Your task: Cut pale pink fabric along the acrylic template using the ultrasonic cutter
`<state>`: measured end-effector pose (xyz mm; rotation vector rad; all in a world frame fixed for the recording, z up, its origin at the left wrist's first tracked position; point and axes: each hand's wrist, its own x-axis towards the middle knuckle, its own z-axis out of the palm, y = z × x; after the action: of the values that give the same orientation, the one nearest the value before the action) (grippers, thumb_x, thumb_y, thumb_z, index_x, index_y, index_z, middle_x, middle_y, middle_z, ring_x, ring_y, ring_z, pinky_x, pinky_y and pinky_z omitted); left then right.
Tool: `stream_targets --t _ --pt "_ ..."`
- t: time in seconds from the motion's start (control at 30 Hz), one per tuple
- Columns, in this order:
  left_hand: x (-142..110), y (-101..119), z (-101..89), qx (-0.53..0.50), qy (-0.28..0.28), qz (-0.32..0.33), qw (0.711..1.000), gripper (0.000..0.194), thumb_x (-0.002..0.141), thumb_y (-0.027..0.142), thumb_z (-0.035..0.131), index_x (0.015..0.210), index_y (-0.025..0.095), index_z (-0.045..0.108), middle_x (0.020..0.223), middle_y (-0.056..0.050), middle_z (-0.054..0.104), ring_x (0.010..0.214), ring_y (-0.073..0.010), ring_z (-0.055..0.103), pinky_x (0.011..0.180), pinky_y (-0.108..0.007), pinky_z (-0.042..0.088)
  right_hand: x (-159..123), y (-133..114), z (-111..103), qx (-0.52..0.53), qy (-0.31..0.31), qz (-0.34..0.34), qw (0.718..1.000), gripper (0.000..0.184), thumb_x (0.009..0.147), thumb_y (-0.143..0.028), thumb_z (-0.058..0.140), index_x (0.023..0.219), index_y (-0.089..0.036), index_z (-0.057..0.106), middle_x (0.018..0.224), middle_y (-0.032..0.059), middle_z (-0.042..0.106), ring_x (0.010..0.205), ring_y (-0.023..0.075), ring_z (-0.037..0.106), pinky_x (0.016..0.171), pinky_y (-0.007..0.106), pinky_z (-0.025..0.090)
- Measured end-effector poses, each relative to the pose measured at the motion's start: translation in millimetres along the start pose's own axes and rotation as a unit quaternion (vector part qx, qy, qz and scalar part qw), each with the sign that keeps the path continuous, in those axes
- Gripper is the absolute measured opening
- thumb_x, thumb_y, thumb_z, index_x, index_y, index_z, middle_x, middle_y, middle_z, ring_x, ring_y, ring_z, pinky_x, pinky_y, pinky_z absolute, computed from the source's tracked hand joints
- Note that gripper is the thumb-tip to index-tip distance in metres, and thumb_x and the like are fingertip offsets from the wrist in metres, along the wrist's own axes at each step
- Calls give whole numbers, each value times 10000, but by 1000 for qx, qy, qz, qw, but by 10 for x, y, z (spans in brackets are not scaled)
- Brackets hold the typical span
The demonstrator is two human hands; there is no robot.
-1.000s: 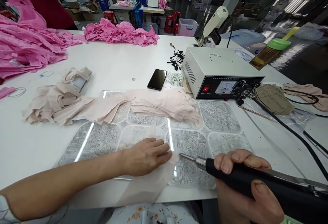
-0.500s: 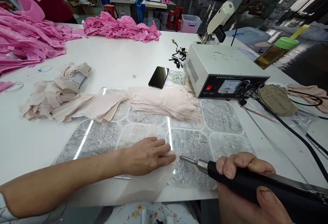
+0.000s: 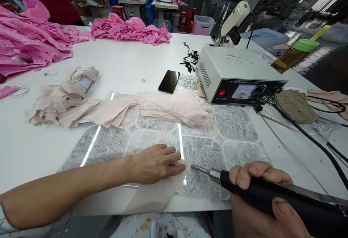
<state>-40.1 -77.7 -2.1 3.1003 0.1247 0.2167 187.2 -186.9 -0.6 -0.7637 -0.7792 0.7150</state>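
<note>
My left hand [image 3: 156,163] lies across a sheer pale fabric piece [image 3: 152,196], its fingers curled and pressed together on the cloth. The fabric covers part of a grey marble-patterned mat [image 3: 201,158] and hangs over the table's front edge. In my right hand [image 3: 261,194] is a black handheld ultrasonic welder [image 3: 296,205], gripped around its barrel. Its thin metal tip points left, close to the fabric's edge beside my left thumb; whether they touch I cannot tell. Beyond my hands, a stack of beige fabric pieces [image 3: 176,109] lies on the mat.
A grey control box [image 3: 239,71] stands at right, its cable [image 3: 307,136] running toward the tool. Near it are a phone [image 3: 169,82], a drink bottle [image 3: 295,54] and brown pattern pieces [image 3: 295,106]. Crumpled beige cloth [image 3: 57,103] and pink garments [image 3: 29,45] lie at left, by a person in red.
The view has shifted slightly. My hands, the welder and the sheer fabric keep nearly the same pose. At the far left, the other person's hand has come further into view.
</note>
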Motion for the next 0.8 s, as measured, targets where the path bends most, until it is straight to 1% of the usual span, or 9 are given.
stream_targets --t 0.07,0.23,0.37,0.5,0.7,0.8 --pt "3 3 -6 1 -2 1 1000 260 917 91 546 1167 149 506 885 -36 540 732 -155 475 625 -293 390 7 -3 7 -3 5 -4 1000 165 726 -279 583 870 -204 610 812 12 501 564 121 500 502 331 468" --pt "23 13 -22 2 -6 0 1000 317 911 98 565 1217 141 490 874 -34 546 729 -158 475 616 -293 380 7 5 -26 -4 -13 -1 1000 175 729 -278 588 882 -195 605 830 9 509 575 118 517 521 332 484" --pt "24 21 -23 -2 -12 2 1000 317 901 96 577 1204 159 505 892 -36 542 742 -162 474 616 -296 365 -3 -1 -53 -2 -21 4 1000 174 731 -271 591 884 -189 601 836 9 518 588 119 530 538 335 494" --pt "19 23 -34 0 -20 -1 1000 291 912 99 554 1192 158 506 893 -38 546 746 -165 474 619 -301 369 0 -7 -51 -3 -26 0 1000 179 744 -284 589 895 -189 609 829 10 516 578 119 530 526 333 490" --pt "45 33 -56 3 -41 -5 999 352 893 81 555 1234 134 486 897 -42 545 731 -166 466 636 -305 384 6 6 -71 -4 -29 7 1000 167 749 -283 592 891 -197 608 826 20 505 577 127 516 518 347 478" --pt "51 42 -53 -1 -49 -8 999 341 891 84 551 1225 131 496 906 -45 537 738 -171 461 633 -309 382 4 1 -73 3 -29 6 1000 171 751 -279 586 898 -195 606 838 21 504 588 127 520 526 344 481"
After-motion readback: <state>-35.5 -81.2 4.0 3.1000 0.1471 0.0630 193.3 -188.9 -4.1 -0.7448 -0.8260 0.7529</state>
